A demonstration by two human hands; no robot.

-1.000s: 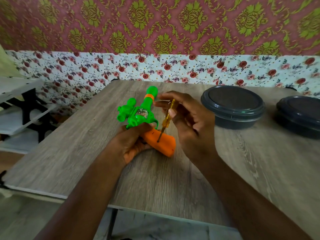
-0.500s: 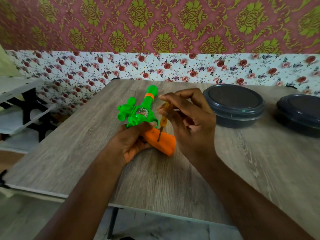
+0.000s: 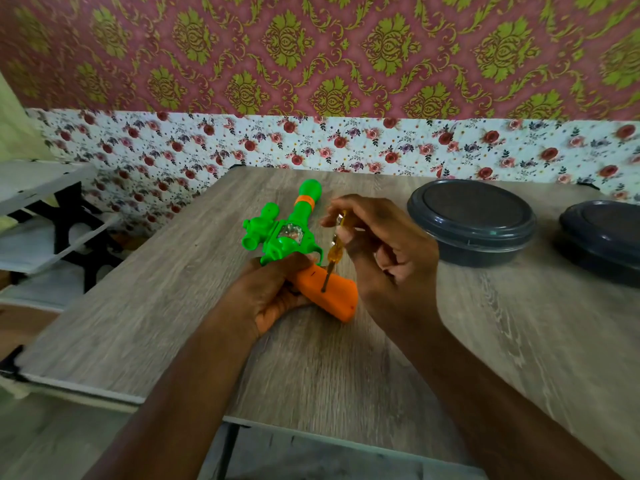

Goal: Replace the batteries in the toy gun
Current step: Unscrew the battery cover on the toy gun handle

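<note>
A green toy gun (image 3: 289,233) with an orange handle (image 3: 334,297) lies on the wooden table (image 3: 346,358), barrel pointing away from me. My left hand (image 3: 270,292) grips the gun where the green body meets the handle. My right hand (image 3: 384,244) pinches a small yellow-handled screwdriver (image 3: 334,251) at its top with the fingertips. The screwdriver stands nearly upright, and its metal tip sits on the upper face of the orange handle. No batteries are visible.
Two dark round lidded containers stand at the back right, one (image 3: 471,220) close to my right hand and the other (image 3: 602,237) at the frame edge. A white shelf on a black frame (image 3: 45,233) stands left of the table. The floral wall runs behind.
My right hand's fingers have shifted around the top of the screwdriver, as in turning it. The tip stays on the same spot of the orange handle. My left hand has not moved.
</note>
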